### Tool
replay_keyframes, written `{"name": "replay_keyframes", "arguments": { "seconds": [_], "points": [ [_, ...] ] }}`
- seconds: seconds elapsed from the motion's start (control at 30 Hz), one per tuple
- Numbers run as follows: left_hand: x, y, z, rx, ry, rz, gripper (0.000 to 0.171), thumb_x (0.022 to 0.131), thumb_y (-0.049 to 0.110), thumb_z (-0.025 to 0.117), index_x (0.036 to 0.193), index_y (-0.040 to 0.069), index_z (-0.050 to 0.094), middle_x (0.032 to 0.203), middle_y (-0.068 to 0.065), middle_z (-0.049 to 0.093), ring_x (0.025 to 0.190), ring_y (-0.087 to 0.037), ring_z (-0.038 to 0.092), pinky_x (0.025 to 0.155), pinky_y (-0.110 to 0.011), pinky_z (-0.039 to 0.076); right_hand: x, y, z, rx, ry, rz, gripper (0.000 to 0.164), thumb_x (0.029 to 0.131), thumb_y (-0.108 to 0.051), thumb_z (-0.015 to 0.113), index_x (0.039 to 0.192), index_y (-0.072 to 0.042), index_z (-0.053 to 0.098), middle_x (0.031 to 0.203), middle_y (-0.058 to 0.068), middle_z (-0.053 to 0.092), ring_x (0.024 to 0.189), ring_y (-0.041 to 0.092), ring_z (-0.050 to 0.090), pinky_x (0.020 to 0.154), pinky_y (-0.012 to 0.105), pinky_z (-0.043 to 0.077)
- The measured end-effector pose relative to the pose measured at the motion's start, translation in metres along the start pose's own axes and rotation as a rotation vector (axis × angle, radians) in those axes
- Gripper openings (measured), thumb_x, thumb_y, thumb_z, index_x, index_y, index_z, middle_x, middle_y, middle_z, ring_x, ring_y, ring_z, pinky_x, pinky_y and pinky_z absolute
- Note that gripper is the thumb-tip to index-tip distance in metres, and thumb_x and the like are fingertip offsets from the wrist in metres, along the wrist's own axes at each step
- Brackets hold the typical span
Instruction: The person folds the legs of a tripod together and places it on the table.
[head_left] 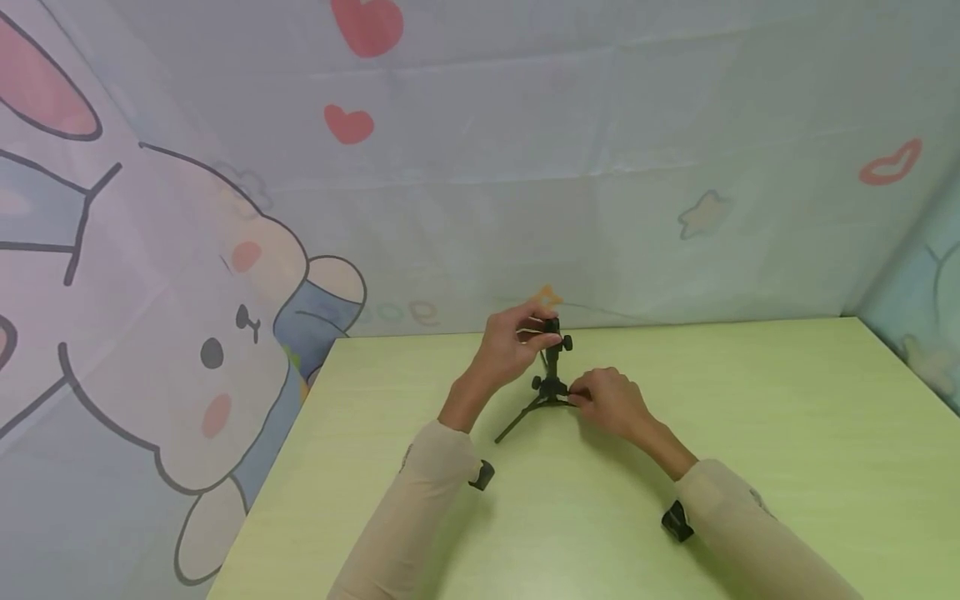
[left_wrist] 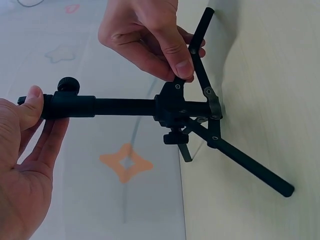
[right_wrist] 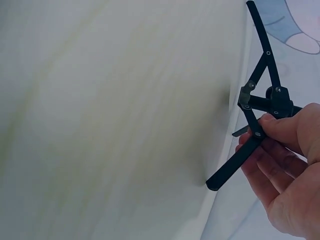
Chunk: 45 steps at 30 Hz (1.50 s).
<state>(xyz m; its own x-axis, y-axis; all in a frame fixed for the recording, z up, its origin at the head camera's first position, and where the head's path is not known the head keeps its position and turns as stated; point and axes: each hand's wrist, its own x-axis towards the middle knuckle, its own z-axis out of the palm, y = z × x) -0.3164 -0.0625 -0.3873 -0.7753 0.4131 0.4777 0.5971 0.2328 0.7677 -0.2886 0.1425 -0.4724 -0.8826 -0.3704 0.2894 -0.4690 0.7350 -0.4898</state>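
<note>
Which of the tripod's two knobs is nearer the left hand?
The upper knob, at the end of the tripod that the left hand pinches; the lower knob sits farther down, near where the legs join.

The tripod (head_left: 553, 387) stood upright on the far half of the table (head_left: 750, 433), near its back edge, with the backdrop (head_left: 615, 167) rising behind. The left hand (head_left: 508, 348) was at the top of the column (head_left: 552, 363), to its left; the right hand (head_left: 611, 402) sat lower, at a leg on the right. The upper knob (head_left: 567, 342) lay right of the column, the lower knob (head_left: 536, 382) left of its foot. The printed rabbit (head_left: 172, 317) was left of the table.
</note>
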Motion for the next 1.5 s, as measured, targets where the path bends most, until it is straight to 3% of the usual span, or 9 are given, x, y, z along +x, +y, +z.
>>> {"name": "replay_keyframes", "arguments": {
  "seconds": [0.4, 0.63, 0.83, 1.1, 1.3, 1.5],
  "points": [
    [0.0014, 0.0006, -0.0001, 0.008, -0.001, -0.009, 0.018, 0.093, 0.005, 0.078, 0.108, 0.004, 0.069, 0.121, -0.013, 0.071, 0.107, -0.028, 0.072, 0.087, -0.025, 0.06, -0.0029, -0.0036, 0.0, 0.042, 0.078, 0.007, 0.006, 0.09, -0.006, 0.077, 0.092, -0.007, 0.083, 0.082, 0.0, 0.073, 0.072, 0.016, 0.066, 0.054, 0.036, 0.054],
    [0.0018, 0.0022, -0.0002, 0.012, -0.003, -0.022, 0.016, 0.094, 0.006, 0.078, 0.106, 0.005, 0.068, 0.122, -0.013, 0.071, 0.106, -0.025, 0.072, 0.087, -0.025, 0.06, -0.0037, -0.0034, 0.0026, 0.089, 0.158, -0.03, 0.006, 0.089, -0.003, 0.077, 0.089, -0.004, 0.082, 0.086, 0.004, 0.076, 0.075, 0.021, 0.069, 0.06, 0.04, 0.057],
    [0.0022, 0.0027, -0.0006, 0.021, -0.003, -0.028, 0.015, 0.095, 0.006, 0.077, 0.107, 0.005, 0.068, 0.123, -0.012, 0.071, 0.106, -0.024, 0.071, 0.087, -0.024, 0.06, -0.003, -0.0044, 0.0031, 0.144, 0.202, -0.033, 0.006, 0.09, -0.002, 0.078, 0.093, -0.001, 0.082, 0.09, 0.008, 0.078, 0.072, 0.019, 0.067, 0.06, 0.036, 0.055],
    [0.0016, 0.0049, -0.0006, 0.024, 0.001, -0.032, 0.014, 0.095, 0.006, 0.076, 0.106, 0.005, 0.068, 0.123, -0.012, 0.071, 0.106, -0.024, 0.071, 0.087, -0.025, 0.06, -0.0026, -0.0071, 0.0039, 0.206, 0.286, -0.051, 0.005, 0.088, 0.001, 0.079, 0.092, 0.002, 0.082, 0.09, 0.013, 0.078, 0.077, 0.026, 0.074, 0.063, 0.036, 0.058],
    [0.0013, 0.0058, -0.0015, 0.029, -0.001, -0.029, 0.014, 0.095, 0.008, 0.076, 0.106, 0.005, 0.067, 0.123, -0.012, 0.071, 0.106, -0.023, 0.072, 0.086, -0.025, 0.06, -0.0018, -0.0085, 0.0028, 0.259, 0.274, -0.022, 0.009, 0.09, -0.001, 0.079, 0.098, 0.004, 0.081, 0.094, 0.014, 0.078, 0.08, 0.027, 0.075, 0.064, 0.033, 0.057],
    [0.0014, 0.0042, -0.0033, 0.031, -0.003, -0.028, 0.015, 0.095, 0.008, 0.076, 0.107, 0.006, 0.067, 0.122, -0.011, 0.07, 0.106, -0.022, 0.072, 0.086, -0.024, 0.06, 0.0026, -0.0078, -0.0055, 0.196, 0.177, -0.102, 0.007, 0.092, 0.001, 0.076, 0.096, 0.003, 0.081, 0.091, 0.012, 0.078, 0.078, 0.024, 0.074, 0.065, 0.037, 0.058]
  ]
}}
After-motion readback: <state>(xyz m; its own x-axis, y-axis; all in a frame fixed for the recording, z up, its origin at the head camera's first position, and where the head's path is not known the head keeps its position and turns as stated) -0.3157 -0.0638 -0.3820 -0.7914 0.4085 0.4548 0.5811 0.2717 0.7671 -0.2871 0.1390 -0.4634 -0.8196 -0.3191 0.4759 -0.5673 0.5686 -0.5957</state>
